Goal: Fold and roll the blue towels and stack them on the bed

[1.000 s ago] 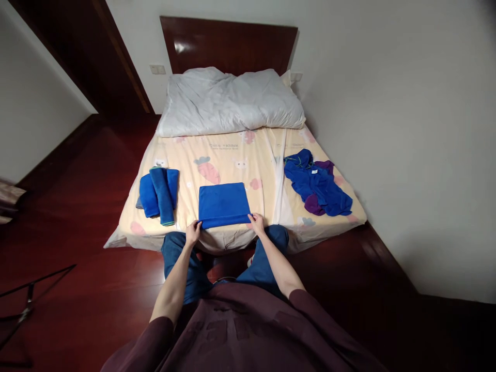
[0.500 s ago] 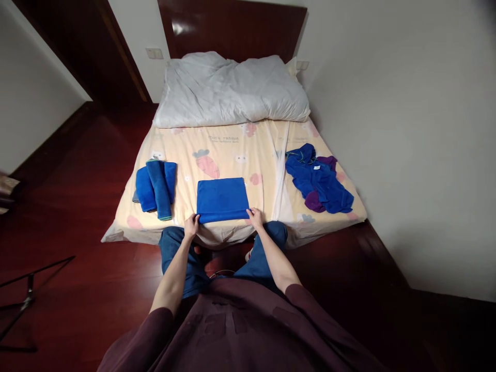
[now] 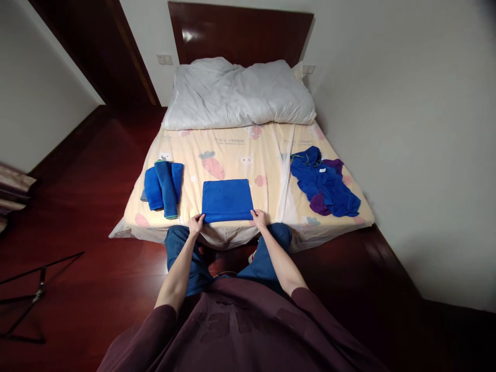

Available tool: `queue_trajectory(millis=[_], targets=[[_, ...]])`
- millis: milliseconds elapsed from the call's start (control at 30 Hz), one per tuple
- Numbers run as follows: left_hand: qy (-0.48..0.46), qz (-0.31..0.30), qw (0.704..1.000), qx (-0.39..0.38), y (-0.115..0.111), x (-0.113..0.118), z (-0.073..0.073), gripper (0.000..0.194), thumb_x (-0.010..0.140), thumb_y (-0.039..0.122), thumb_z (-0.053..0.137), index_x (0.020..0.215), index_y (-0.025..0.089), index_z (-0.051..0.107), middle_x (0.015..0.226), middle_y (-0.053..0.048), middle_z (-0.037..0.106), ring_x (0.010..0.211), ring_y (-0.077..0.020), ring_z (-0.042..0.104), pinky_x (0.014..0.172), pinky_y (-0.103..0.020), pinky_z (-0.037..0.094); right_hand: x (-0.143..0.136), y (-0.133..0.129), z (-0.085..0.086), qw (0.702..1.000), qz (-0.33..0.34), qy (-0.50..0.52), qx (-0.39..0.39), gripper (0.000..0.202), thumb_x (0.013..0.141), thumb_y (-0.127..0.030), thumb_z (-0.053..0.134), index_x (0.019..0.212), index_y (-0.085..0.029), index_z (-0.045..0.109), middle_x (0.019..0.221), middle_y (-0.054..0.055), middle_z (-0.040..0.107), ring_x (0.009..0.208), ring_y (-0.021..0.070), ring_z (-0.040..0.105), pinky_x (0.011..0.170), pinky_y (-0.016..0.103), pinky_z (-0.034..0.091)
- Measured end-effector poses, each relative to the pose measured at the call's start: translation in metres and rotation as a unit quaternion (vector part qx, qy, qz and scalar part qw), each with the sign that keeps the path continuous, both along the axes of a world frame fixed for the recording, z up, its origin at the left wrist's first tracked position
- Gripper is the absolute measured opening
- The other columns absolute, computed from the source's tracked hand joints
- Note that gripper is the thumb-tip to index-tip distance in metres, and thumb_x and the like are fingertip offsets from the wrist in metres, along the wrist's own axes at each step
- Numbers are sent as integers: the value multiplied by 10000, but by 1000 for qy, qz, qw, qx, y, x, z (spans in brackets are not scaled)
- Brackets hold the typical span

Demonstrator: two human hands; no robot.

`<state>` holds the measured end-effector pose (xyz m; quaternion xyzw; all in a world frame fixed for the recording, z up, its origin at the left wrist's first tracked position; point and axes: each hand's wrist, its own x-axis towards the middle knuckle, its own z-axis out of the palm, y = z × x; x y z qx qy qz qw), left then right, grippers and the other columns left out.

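Note:
A blue cloth point(image 3: 227, 197) lies flat on the bed near its front edge, with a narrow folded strip along the side closest to me. My left hand point(image 3: 196, 224) pinches the near left corner of this strip. At the near right corner, my right hand point(image 3: 258, 218) grips the strip between thumb and fingers. To the left rests a pile of folded blue cloths point(image 3: 154, 188) with a rolled teal-blue cloth point(image 3: 166, 190) on top. On the right is a crumpled heap of blue cloths point(image 3: 323, 183) with purple cloth point(image 3: 319, 204) among them.
The bed point(image 3: 232, 155) has a patterned cream sheet. A bunched white quilt point(image 3: 240, 95) lies by the dark headboard point(image 3: 244, 33). Black stand legs point(image 3: 41, 284) are on the floor at left. A wall runs along the right.
The whole view has shifted slightly, so the bed appears a little further right and lower. Both hands keep their hold on the cloth's near corners, and the cloth looks much the same.

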<state>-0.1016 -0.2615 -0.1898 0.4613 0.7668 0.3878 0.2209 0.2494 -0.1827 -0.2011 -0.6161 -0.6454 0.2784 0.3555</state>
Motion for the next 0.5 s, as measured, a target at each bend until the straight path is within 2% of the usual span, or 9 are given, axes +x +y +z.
queue_trajectory(millis=[100, 200, 267, 367, 433, 500], targets=[[8, 4, 1000, 15, 3, 1, 7, 258, 896, 399, 609, 916, 184, 751, 877, -126, 754, 896, -311, 728, 882, -449, 601, -1, 2, 10, 1000, -15, 2, 5, 448, 975, -581, 502, 926, -214, 755, 802, 84, 773, 795, 239, 727, 754, 315, 591], [34, -4, 998, 49, -8, 6, 20, 356, 939, 341, 576, 1200, 151, 725, 1187, -187, 708, 1157, -334, 680, 1075, -495, 531, 0, -3, 21, 999, -31, -6, 29, 432, 994, -477, 496, 1199, -184, 737, 1115, 151, 787, 1023, 282, 739, 950, 415, 593], [77, -74, 991, 80, -24, 14, 27, 435, 975, 299, 541, 1371, 161, 657, 1420, -199, 612, 1363, -340, 569, 1201, -510, 428, 0, -16, 27, 997, -8, -32, 65, 495, 1005, -433, 489, 1390, -171, 656, 1362, 175, 703, 1233, 308, 682, 1096, 484, 533], [140, -230, 958, 93, -54, 31, 29, 492, 1002, 243, 486, 1482, 220, 597, 1602, -135, 502, 1533, -324, 405, 1284, -523, 304, -1, -48, 32, 985, 92, -99, 106, 564, 1042, -393, 458, 1557, -175, 525, 1603, 146, 522, 1495, 311, 490, 1242, 516, 405], [154, -277, 945, 77, -67, 43, 25, 541, 992, 225, 484, 1527, 229, 561, 1660, -111, 442, 1587, -316, 320, 1305, -529, 252, -5, -68, 31, 971, 156, -141, 110, 573, 1058, -363, 443, 1603, -189, 474, 1679, 113, 424, 1581, 293, 367, 1300, 510, 321], [158, -279, 945, 61, -70, 52, 20, 598, 975, 221, 488, 1573, 195, 509, 1696, -125, 377, 1612, -322, 260, 1318, -542, 209, -12, -82, 27, 961, 192, -170, 101, 585, 1059, -332, 447, 1631, -206, 436, 1711, 89, 364, 1612, 277, 303, 1330, 508, 259]])
